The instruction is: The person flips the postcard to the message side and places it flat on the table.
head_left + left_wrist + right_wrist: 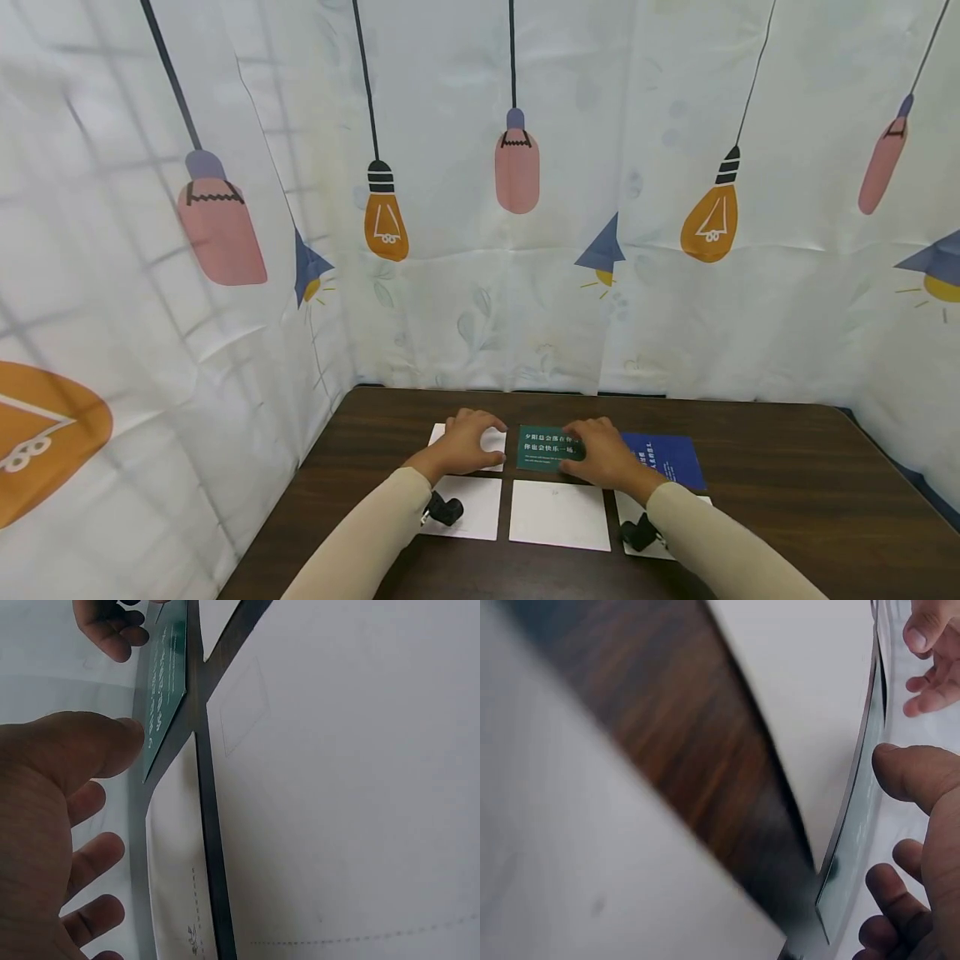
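My left hand [465, 442] hovers over a white card [491, 441] at the back left, thumb and fingers spread and nothing between them. To its right lies a green card [538, 450] with white writing. My right hand [602, 450] is at that card's right side, its thumb and fingers apart and overlapping the edge in the head view. Behind the right hand, a blue card [671, 458] with white writing is partly covered. The left wrist view has the left thumb [120, 746] beside the green card; in the right wrist view the right thumb [900, 771] stands free of the fingers.
A front row holds three white cards: left [476, 510], middle [558, 517] and right [651, 552], the outer two partly under my wrists. All lie on a dark brown wooden table [787, 492]. A white curtain printed with lamps [465, 317] surrounds the table's back and sides.
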`<state>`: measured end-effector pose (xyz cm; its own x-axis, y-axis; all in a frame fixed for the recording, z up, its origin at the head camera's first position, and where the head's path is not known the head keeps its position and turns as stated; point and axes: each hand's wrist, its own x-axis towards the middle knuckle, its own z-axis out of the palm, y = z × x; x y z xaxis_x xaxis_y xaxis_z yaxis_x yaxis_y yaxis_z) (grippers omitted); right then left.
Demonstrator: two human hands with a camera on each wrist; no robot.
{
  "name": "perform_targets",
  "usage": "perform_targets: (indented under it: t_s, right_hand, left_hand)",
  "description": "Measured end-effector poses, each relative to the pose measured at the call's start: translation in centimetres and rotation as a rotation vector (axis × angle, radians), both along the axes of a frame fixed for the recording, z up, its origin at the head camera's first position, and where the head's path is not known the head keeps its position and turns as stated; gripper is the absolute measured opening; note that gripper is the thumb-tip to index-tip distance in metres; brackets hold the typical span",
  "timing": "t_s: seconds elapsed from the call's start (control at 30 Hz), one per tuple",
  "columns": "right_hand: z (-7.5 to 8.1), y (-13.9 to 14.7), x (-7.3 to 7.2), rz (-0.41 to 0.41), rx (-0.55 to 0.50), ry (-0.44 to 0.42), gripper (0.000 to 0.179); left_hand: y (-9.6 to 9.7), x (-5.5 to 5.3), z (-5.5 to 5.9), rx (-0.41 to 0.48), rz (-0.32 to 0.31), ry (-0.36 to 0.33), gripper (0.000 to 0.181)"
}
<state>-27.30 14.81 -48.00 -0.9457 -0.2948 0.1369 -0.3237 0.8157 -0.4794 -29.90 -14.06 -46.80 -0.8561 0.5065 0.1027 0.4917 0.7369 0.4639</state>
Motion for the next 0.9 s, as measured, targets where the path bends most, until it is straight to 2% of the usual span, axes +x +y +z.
perform_targets:
  t_s: [0.53, 0.9]
  right_hand:
    - [0.3, 2.9, -0.2, -0.002, 0.040, -0.006, 0.064]
    - [0.7, 4.7, -0.3, 0.040, 0.058, -0.031, 0.074]
  left_hand:
    - [1.7, -0.3, -0.1, -0.052, 0.003, 0.014, 0.045]
    - [2.4, -0.4, -0.2, -0.073, 0.000, -0.008, 0.047]
